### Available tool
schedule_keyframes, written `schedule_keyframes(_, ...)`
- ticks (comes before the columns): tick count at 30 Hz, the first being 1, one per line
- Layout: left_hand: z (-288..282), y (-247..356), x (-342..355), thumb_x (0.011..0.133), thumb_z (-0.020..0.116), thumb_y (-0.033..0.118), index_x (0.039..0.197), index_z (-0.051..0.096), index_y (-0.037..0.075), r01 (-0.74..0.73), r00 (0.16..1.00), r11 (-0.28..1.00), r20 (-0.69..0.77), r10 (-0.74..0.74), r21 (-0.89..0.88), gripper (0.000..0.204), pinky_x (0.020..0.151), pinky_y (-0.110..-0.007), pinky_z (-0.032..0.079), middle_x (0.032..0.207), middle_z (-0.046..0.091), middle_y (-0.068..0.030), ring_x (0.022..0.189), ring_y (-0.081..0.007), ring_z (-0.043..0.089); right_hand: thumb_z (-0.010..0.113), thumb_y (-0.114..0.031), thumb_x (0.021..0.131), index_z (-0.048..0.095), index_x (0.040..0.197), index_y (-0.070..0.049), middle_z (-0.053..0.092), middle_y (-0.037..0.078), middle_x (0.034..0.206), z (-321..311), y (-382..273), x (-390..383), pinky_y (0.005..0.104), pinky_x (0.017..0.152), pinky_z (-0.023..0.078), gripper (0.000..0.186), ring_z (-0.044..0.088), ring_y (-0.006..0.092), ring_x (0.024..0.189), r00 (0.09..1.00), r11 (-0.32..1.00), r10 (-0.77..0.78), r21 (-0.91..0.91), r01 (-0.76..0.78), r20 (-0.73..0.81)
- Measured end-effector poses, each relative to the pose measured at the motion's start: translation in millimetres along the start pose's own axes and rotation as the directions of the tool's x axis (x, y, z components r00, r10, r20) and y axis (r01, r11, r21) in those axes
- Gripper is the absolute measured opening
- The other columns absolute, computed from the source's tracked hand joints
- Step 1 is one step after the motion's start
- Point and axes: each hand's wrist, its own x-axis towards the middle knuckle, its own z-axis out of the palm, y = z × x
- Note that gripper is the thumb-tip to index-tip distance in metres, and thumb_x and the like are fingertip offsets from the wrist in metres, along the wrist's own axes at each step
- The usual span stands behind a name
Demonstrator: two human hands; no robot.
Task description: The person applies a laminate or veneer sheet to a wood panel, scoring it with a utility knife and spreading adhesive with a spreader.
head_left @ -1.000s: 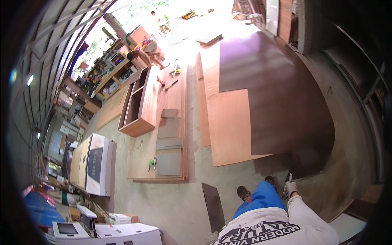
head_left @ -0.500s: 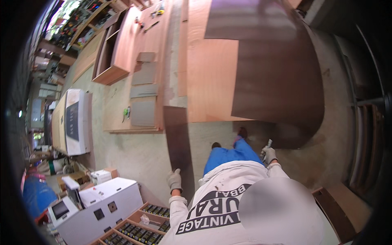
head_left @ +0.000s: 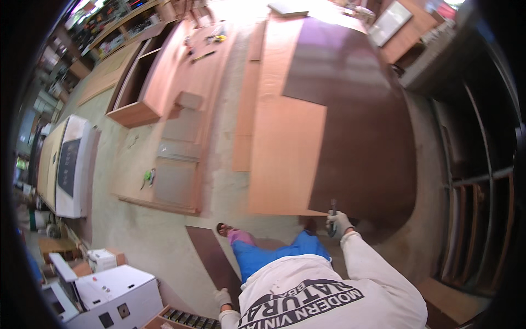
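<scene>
My gloved left hand [head_left: 223, 299] is closed on the edge of a long, dark brown strip of sheet material [head_left: 211, 252], which slants away over the floor on my left. In my gloved right hand [head_left: 342, 222] is a slim hand tool [head_left: 332, 219], held upright; its exact kind is too small to tell. That hand is over the near edge of a large dark brown sheet [head_left: 367, 153]. The sheet covers the right part of a light plywood panel [head_left: 287, 148], hangs past its right side and has a stepped cut edge on the left.
A second wooden panel [head_left: 181, 181] lies left, bearing grey pieces, a green-handled tool [head_left: 148, 178] and other tools. Beyond it lies an open wooden cabinet [head_left: 143, 107]. Near left stand a white machine [head_left: 118, 290] and a bigger white one [head_left: 76, 164]. Dark shelving [head_left: 476, 181] lines the right.
I have stepped toward the left. The strip in my left hand has swung away from the panels and been drawn back. My right hand has come forward to the large sheet's near edge.
</scene>
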Motion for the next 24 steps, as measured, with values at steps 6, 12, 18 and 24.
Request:
schedule_keyframes(6, -30, -63, 101, 0.076, 0.071, 0.032, 0.102, 0.074, -0.004, 0.159, 0.957, 0.972, 0.213, -0.195, 0.173, 0.045, 0.084, -0.055, 0.057, 0.106, 0.073, -0.0317, 0.100, -0.0471, 0.072, 0.059, -0.020, 0.104, 0.057, 0.101, -0.012, 0.058, 0.001, 0.078, 187, 49, 21, 0.0320, 0.058, 0.052, 0.009, 0.057, 0.0155, 0.062, 0.990, 0.969, 0.105, -0.213, -0.124, -0.098)
schedule_keyframes(12, -117, -40, 199, 0.075, 0.073, 0.032, 0.098, 0.077, -0.003, 0.157, 0.937, 0.972, 0.284, -0.202, 0.173, 0.042, 0.084, -0.053, 0.058, 0.101, 0.074, -0.0307, 0.099, -0.0463, 0.073, 0.059, -0.021, 0.104, 0.059, 0.098, -0.008, 0.063, 0.005, 0.081, 347, 95, 28, 0.0367, 0.060, 0.054, 0.015, 0.063, 0.0202, 0.067, 0.978, 0.895, 0.209, -0.402, -0.194, -0.007)
schedule_keyframes(18, -169, 66, 320, 0.076, 0.075, 0.032, 0.099, 0.077, -0.003, -0.112, 0.979, 0.959, 0.197, 0.061, 0.259, 0.042, 0.085, -0.053, 0.058, 0.100, 0.075, -0.0282, 0.099, -0.0451, 0.073, 0.068, -0.010, 0.094, 0.055, 0.091, -0.010, 0.060, 0.008, 0.069, 422, 111, 50, 0.0394, 0.051, 0.050, 0.014, 0.060, 0.0218, 0.055, 0.986, 0.890, 0.160, -0.426, -0.163, -0.042)
schedule_keyframes(24, -211, 227, 432, 0.079, 0.077, 0.036, 0.105, 0.074, -0.007, -0.312, 0.933, 0.928, 0.251, 0.259, 0.202, 0.051, 0.092, -0.053, 0.056, 0.108, 0.072, -0.0326, 0.106, -0.0473, 0.070, 0.070, -0.013, 0.092, 0.068, 0.092, -0.006, 0.066, 0.011, 0.070, 436, 98, 126, 0.0407, 0.051, 0.048, 0.007, 0.065, 0.0250, 0.060, 0.957, 0.905, 0.055, -0.391, -0.169, -0.285)
